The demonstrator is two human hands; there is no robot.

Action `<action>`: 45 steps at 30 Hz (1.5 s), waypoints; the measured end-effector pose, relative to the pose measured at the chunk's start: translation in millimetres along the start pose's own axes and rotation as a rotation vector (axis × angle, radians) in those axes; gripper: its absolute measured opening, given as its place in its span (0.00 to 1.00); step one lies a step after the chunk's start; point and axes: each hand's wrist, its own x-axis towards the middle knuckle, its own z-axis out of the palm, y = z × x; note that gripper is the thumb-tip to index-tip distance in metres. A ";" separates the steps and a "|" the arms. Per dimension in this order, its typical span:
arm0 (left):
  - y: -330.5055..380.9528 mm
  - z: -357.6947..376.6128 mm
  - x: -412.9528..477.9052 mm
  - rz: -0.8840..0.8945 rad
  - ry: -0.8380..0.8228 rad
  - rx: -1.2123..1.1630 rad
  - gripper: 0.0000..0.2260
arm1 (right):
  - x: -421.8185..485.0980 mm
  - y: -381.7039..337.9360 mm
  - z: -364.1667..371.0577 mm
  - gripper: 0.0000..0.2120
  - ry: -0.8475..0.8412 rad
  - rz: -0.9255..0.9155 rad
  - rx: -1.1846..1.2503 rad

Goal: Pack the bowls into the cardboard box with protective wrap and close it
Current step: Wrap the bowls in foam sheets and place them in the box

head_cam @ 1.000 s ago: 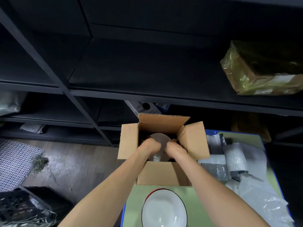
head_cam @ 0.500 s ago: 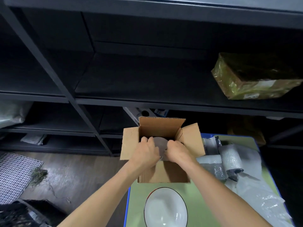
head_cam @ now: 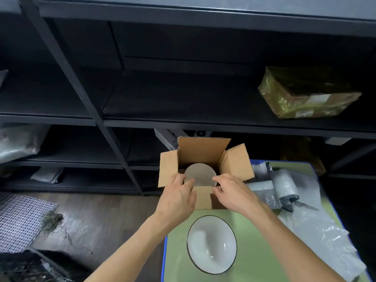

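Note:
An open cardboard box (head_cam: 203,151) stands at the far end of the green table (head_cam: 254,261), its flaps spread outward. Inside it lies a round pale object (head_cam: 200,174), apparently a bowl seen from below; I cannot tell whether it is wrapped. My left hand (head_cam: 177,198) and my right hand (head_cam: 232,192) hover over the box's near edge, fingers loosely curled, holding nothing. A white bowl (head_cam: 211,244) with a dark rim sits upright on the table nearer to me.
Rolls and sheets of bubble wrap (head_cam: 284,186) and clear plastic (head_cam: 317,231) lie at the table's right. Dark metal shelving (head_cam: 122,123) fills the background, with a taped parcel (head_cam: 305,92) on it. A mesh mat (head_cam: 20,218) lies on the floor at left.
Both hands have come up out of the box and back toward its near edge, leaving the round object inside. The camera has tilted and moved closer.

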 end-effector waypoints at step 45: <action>50.0 42.4 -10.1 0.289 0.204 -0.188 0.13 | -81.2 60.0 23.2 0.17 0.323 -0.067 0.001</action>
